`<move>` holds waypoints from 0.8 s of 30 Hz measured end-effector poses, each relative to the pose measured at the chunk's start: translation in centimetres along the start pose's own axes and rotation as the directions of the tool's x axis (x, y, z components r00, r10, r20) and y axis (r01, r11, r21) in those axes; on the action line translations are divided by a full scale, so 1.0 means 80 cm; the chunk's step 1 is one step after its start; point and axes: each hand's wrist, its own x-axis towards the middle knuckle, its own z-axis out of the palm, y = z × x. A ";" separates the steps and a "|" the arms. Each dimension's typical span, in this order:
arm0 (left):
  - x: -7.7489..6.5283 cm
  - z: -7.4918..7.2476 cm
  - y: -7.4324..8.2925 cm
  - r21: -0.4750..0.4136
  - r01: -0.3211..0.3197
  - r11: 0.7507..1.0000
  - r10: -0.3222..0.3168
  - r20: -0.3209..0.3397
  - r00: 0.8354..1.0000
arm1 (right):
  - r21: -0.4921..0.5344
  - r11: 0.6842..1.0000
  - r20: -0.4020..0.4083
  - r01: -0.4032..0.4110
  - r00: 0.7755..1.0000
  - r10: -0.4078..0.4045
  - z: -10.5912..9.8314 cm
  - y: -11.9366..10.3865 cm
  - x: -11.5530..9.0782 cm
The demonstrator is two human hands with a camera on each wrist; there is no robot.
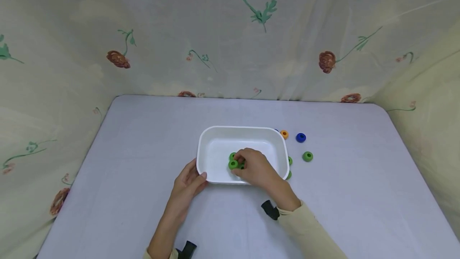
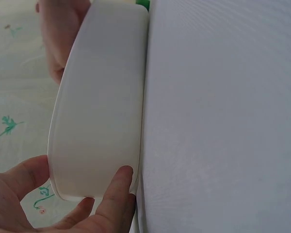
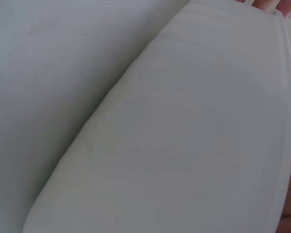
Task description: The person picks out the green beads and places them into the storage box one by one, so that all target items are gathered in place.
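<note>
Fingers of the left hand [image 1: 185, 185] grip the near left corner of the smooth, round-cornered white tray [image 1: 213, 147]. Inside the tray, the right hand [image 1: 256, 167] curves its parted fingers about green holed beads [image 1: 233, 164], whether pinching one I cannot tell; right of the tray, an orange bead [image 1: 284, 134], blue bead [image 1: 301, 137] and green bead [image 1: 307, 156] lie on the table [image 1: 345, 179].
</note>
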 end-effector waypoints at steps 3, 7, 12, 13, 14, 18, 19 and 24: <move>0.000 0.000 0.000 -0.004 -0.004 1.000 0.004 0.004 1.000 | -0.031 1.000 0.016 -0.003 1.000 0.004 0.000 -0.003 0.001; 0.000 0.000 0.000 -0.008 -0.005 1.000 0.005 0.004 1.000 | -0.110 0.994 0.035 -0.006 0.999 0.010 0.001 -0.007 0.003; 0.000 0.000 0.000 -0.004 -0.010 1.000 0.010 0.007 1.000 | -0.169 0.985 0.057 -0.030 0.998 0.040 0.002 -0.011 0.006; 0.000 0.000 0.000 -0.004 -0.012 1.000 0.012 0.008 1.000 | -0.175 0.984 0.056 -0.036 0.997 0.046 0.002 -0.012 0.007; 0.000 0.000 0.000 -0.004 -0.013 1.000 0.013 0.009 1.000 | -0.178 0.983 0.055 -0.042 0.997 0.053 0.002 -0.012 0.007; 0.000 0.001 0.001 -0.006 -0.013 1.000 0.013 0.010 1.000 | -0.200 0.978 0.045 -0.060 0.997 0.070 0.003 -0.013 0.008; 0.000 0.001 0.001 -0.006 -0.012 1.000 0.013 0.010 1.000 | -0.205 0.977 0.041 -0.061 0.997 0.070 0.004 -0.013 0.008; 0.000 0.001 0.001 -0.004 -0.009 1.000 0.009 0.007 1.000 | -0.226 0.973 0.039 -0.049 0.998 0.059 0.005 -0.013 0.009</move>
